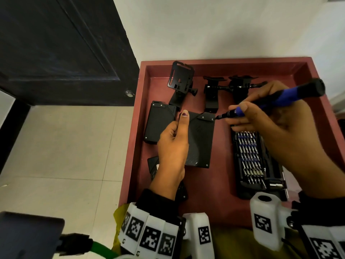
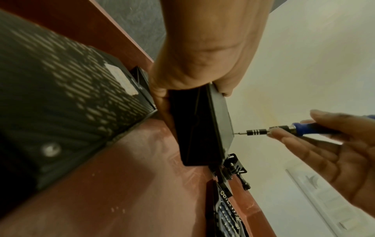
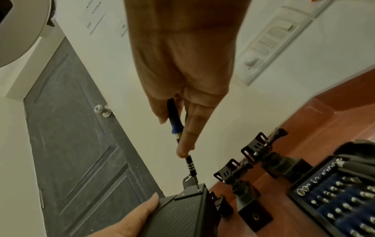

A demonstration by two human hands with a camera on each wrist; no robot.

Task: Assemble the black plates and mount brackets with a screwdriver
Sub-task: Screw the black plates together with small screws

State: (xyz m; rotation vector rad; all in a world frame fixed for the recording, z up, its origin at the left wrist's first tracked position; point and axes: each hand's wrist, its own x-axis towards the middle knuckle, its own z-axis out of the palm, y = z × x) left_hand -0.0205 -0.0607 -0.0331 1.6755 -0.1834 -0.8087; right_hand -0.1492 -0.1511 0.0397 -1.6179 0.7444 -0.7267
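Two hands worked over a dull red tray (image 1: 308, 71) with raised walls. The left hand (image 1: 172, 146) gripped a flat, square-cornered black plate (image 1: 200, 141), thumb laid along its top face, fingers curled under the edge; the plate was lifted off the tray floor near the tray's centre. Its surface was finely ribbed, with small silver screws at the corners. The right hand (image 1: 276, 120) pinched a slim screwdriver (image 1: 270, 102) with a blue and black handle and a ringed metal collar; its tip sat on a screw at the plate's 1 o'clock corner.

A second ribbed black plate (image 1: 158, 122) lay flat at 9 o'clock of the held one, just beside it. A third dark piece (image 1: 153, 165) showed at 7 o'clock, mostly hidden by the left wrist.

Three black mount brackets stood along the tray's far side: an open frame-shaped one (image 1: 180, 79) at 11 o'clock, and two jointed clamp-like ones (image 1: 211, 90) (image 1: 240, 86) at 12 to 1 o'clock.

One open bit case (image 1: 252, 161), rectangular, with rows of shiny metal bits in blue foam, lay at 4 o'clock.
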